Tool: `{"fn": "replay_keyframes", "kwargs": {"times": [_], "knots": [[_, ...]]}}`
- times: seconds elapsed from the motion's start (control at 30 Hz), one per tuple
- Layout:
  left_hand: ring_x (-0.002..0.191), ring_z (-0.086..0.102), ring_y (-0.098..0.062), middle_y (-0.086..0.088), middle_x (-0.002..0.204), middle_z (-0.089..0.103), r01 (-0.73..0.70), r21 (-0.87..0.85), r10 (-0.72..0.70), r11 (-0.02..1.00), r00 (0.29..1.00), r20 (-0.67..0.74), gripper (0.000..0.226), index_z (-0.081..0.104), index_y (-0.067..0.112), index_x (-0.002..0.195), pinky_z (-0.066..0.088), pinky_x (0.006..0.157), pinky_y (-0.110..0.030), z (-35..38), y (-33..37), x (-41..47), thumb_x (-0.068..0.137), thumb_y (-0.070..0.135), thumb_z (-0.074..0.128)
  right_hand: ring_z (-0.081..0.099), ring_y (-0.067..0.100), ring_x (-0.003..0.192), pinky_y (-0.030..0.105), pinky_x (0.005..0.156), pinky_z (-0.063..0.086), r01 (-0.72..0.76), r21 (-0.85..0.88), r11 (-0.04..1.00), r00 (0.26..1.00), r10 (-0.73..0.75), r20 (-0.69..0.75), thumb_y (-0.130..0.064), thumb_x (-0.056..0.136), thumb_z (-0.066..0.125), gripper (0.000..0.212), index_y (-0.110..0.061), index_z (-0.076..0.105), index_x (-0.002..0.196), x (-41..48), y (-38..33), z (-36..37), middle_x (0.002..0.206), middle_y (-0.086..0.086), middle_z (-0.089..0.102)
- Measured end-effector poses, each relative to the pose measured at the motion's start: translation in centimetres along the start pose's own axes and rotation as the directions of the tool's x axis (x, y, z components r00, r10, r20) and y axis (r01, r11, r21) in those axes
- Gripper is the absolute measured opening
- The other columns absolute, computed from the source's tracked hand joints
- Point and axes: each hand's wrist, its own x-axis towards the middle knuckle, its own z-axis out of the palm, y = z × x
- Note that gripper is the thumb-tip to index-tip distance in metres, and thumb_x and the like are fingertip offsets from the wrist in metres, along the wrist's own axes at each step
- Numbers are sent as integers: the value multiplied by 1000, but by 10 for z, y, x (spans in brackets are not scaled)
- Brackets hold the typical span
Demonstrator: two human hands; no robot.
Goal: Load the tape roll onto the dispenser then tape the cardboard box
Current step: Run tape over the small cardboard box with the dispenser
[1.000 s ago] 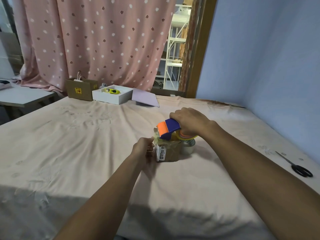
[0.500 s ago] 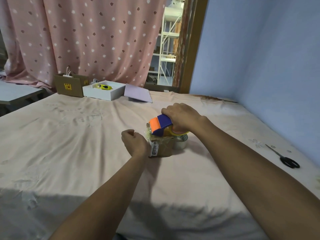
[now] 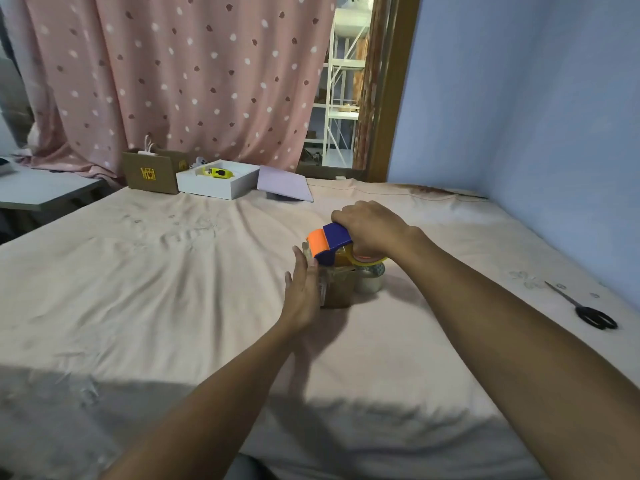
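Pink cloth covers the wide desk (image 3: 156,289), with a spotted curtain (image 3: 180,81) hung behind it and a blue wall (image 3: 536,116) on the right. Along the far edge stand a brown carton (image 3: 150,173), a white tray (image 3: 221,185) and a lilac sheet (image 3: 285,184); black scissors (image 3: 585,308) lie well apart at the right.

Near the middle sits the small cardboard box (image 3: 339,289), brown and upright, with a shiny strip of tape over its near face. On top of it rests the dispenser (image 3: 329,244), blue with an orange front, a yellowish tape roll (image 3: 369,259) already seated in it. Just behind the box a second clear roll (image 3: 372,280) stands on the cloth.

The right hand (image 3: 370,230) is closed around the dispenser's handle. The left hand (image 3: 303,292) is flat and open, fingers together, pressed against the box's left side and holding nothing.

Loading looks done; the taping stroke appears to be the step in hand. Next, I judge, the dispenser needs a steady pull across the top while the left palm braces the light box so it does not slide or tip.
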Motion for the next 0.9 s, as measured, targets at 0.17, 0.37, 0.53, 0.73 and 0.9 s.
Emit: {"fn": "replay_keyframes", "kwargs": {"times": [0.17,0.37,0.53,0.73,0.9], "knots": [[158,-3,-18,-5,173,1,20,144,-34,989,995,95,65,4,30,162,-10,127,-43,-9,5,-5,105,56,21,55,27,106,40,80,48,-9,16,1000,1000,9,8,-23,81,72,50,-27,50,127,0,1,0,120,5,64],[158,0,-19,-2,172,-2,-43,263,5,964,990,144,147,-9,19,162,13,128,-42,-41,-6,17,61,50,93,55,26,104,43,83,53,-22,37,999,1000,22,18,-23,80,74,52,-27,51,127,-2,3,0,120,4,64],[144,36,-20,1,154,30,-82,139,53,987,978,202,149,4,17,162,43,115,-44,-30,4,39,49,44,97,54,24,102,43,84,54,-22,52,998,999,20,41,-24,79,75,56,-28,51,128,-1,6,0,121,3,64],[141,35,-17,2,140,35,-237,214,182,948,952,246,111,25,29,155,39,116,-39,-37,-3,39,66,50,88,53,22,103,42,83,54,-12,54,998,997,8,72,-23,82,73,54,-28,49,131,1,12,1,122,2,64],[137,40,-16,3,132,37,-281,253,229,926,949,217,95,34,24,147,43,111,-37,-39,-11,35,71,47,86,58,26,103,40,76,50,101,-50,994,992,-97,83,-21,88,64,41,-27,49,126,8,10,-8,117,3,64]]}}
